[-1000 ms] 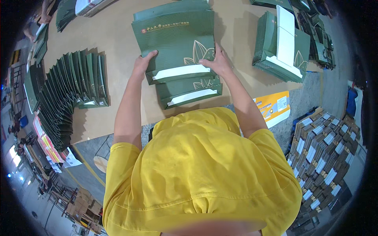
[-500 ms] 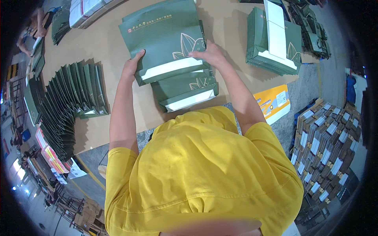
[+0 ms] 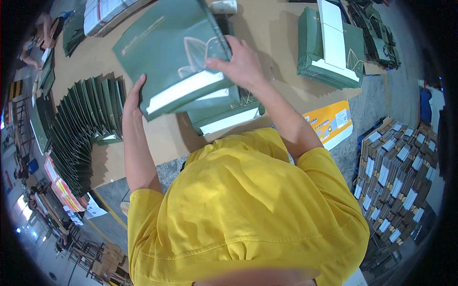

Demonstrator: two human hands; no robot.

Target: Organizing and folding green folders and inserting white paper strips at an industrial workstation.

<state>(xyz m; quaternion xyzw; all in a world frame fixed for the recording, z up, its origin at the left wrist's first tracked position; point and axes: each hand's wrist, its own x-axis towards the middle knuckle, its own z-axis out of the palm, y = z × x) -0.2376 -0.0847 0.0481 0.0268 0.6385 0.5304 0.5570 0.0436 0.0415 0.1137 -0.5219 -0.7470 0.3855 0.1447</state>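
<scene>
Tilted over the table, a flat-folded green paper bag (image 3: 162,62) with a white bottom strip and a pale leaf print is held between both my hands. My left hand (image 3: 133,97) grips its lower left edge, thumb on top and fingers hidden behind. At the right edge my right hand (image 3: 242,66) clasps it, thumb across the front; a second layer shows behind, and I cannot tell whether it is another bag. Beneath lies another green paper bag (image 3: 226,117), close to my body and partly covered.
A curved row of fanned green bags (image 3: 86,117) stands on the left. To the right are a stack of green bags (image 3: 310,43) with a white strip and an orange-and-white package (image 3: 329,125). A white cylinder (image 3: 223,6) lies at the far side. Bundled stacks (image 3: 396,176) stand lower right.
The held bag has moved left and tilted, its left side dropping, with both hands shifting along. More of the bag's right side and the white cylinder behind have come into sight.
</scene>
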